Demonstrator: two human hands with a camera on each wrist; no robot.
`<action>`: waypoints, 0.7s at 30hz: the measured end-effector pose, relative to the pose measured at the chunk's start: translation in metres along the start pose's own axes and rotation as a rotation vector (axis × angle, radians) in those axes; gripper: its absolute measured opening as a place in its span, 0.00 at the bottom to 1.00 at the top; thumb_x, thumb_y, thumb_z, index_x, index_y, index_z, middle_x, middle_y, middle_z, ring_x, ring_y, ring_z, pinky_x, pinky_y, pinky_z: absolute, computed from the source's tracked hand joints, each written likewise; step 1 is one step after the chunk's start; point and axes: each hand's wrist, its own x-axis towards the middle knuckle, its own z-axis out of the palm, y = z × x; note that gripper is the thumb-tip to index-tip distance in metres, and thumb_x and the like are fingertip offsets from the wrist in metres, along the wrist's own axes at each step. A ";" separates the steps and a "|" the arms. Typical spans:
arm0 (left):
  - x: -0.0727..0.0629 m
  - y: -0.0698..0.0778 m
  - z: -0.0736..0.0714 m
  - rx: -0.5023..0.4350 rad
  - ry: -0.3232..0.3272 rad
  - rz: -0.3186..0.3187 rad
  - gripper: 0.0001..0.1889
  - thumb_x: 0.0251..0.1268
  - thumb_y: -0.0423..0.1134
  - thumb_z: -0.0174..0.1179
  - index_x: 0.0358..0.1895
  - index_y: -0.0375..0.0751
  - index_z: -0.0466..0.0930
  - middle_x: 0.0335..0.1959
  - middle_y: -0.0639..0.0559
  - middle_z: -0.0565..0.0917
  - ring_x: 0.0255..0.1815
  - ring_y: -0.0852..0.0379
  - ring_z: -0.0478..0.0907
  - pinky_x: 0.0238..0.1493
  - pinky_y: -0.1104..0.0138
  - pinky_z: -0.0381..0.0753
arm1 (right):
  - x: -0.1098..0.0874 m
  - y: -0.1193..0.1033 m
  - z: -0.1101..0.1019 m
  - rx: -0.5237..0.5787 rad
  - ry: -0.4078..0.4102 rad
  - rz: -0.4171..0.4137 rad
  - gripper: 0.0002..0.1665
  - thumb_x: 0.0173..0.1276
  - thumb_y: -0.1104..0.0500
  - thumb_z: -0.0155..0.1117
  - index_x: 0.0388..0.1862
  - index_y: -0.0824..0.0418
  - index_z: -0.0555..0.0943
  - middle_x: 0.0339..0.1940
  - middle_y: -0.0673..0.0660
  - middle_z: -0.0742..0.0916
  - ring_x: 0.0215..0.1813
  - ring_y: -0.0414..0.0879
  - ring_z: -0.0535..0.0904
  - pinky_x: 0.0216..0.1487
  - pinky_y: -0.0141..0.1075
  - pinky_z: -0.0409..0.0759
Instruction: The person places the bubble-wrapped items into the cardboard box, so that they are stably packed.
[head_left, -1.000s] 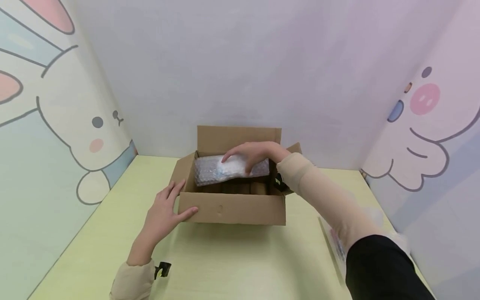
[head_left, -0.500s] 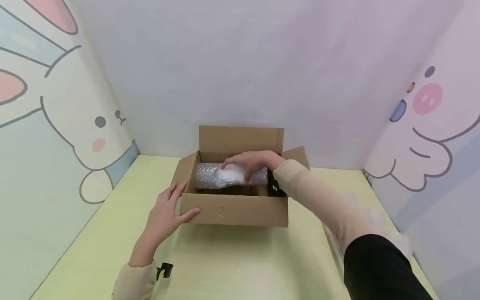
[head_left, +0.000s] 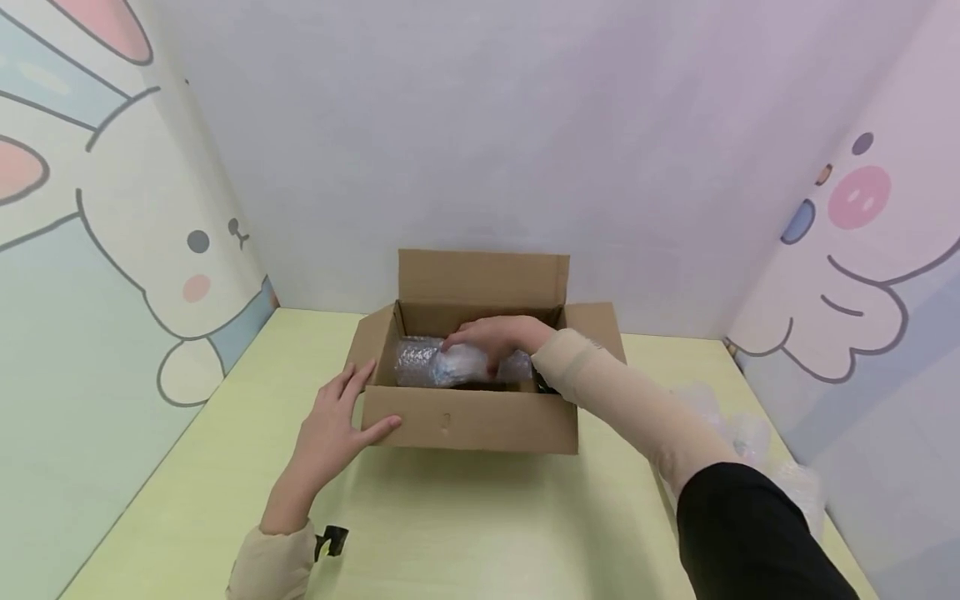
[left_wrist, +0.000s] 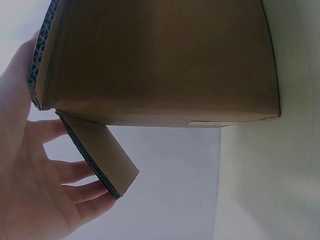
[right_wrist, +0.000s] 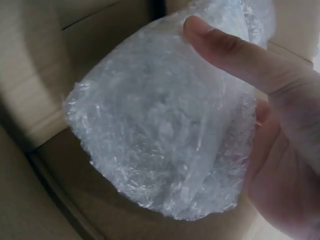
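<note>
Head view: on table, open box; inside, bubble-wrapped bundle, contents obscured, gripped by right hand, fingers half-hidden; against box's near left corner, spread left hand; on box front, faint, unreadable mark.

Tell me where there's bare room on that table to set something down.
The broadest bare tabletop lies on the near side of the cardboard box, between the two sleeves. Another patch runs between the left hand and the rabbit wall. It's crowded at right, under clear plastic packaging, and inside the box, where the right hand holds a bubble-wrapped bundle.
</note>
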 end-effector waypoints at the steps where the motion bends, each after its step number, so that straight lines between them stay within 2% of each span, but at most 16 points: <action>1: -0.001 0.000 -0.001 0.000 0.000 -0.002 0.49 0.56 0.64 0.64 0.77 0.49 0.53 0.75 0.32 0.57 0.72 0.31 0.56 0.56 0.35 0.70 | 0.002 -0.002 0.002 -0.019 -0.009 0.003 0.51 0.56 0.63 0.75 0.74 0.42 0.61 0.74 0.53 0.67 0.72 0.48 0.66 0.66 0.42 0.72; 8: -0.004 -0.001 -0.002 -0.016 -0.001 0.005 0.49 0.55 0.64 0.64 0.77 0.50 0.53 0.75 0.32 0.56 0.72 0.31 0.56 0.55 0.35 0.71 | 0.015 -0.009 0.012 -0.142 -0.090 0.043 0.52 0.55 0.57 0.75 0.74 0.40 0.58 0.73 0.54 0.67 0.67 0.47 0.71 0.62 0.40 0.76; 16: -0.005 -0.003 0.002 -0.009 0.022 0.019 0.49 0.54 0.63 0.65 0.77 0.50 0.54 0.74 0.32 0.58 0.72 0.31 0.57 0.53 0.36 0.73 | 0.017 -0.006 0.013 -0.064 -0.126 0.067 0.49 0.59 0.62 0.72 0.73 0.41 0.58 0.72 0.57 0.67 0.66 0.48 0.72 0.62 0.41 0.75; 21: -0.005 -0.004 0.002 -0.014 0.030 0.020 0.49 0.54 0.63 0.65 0.76 0.50 0.54 0.74 0.32 0.58 0.72 0.31 0.57 0.53 0.36 0.73 | 0.016 -0.005 0.012 0.002 -0.112 0.081 0.46 0.59 0.68 0.70 0.71 0.42 0.61 0.70 0.56 0.71 0.66 0.44 0.71 0.65 0.39 0.71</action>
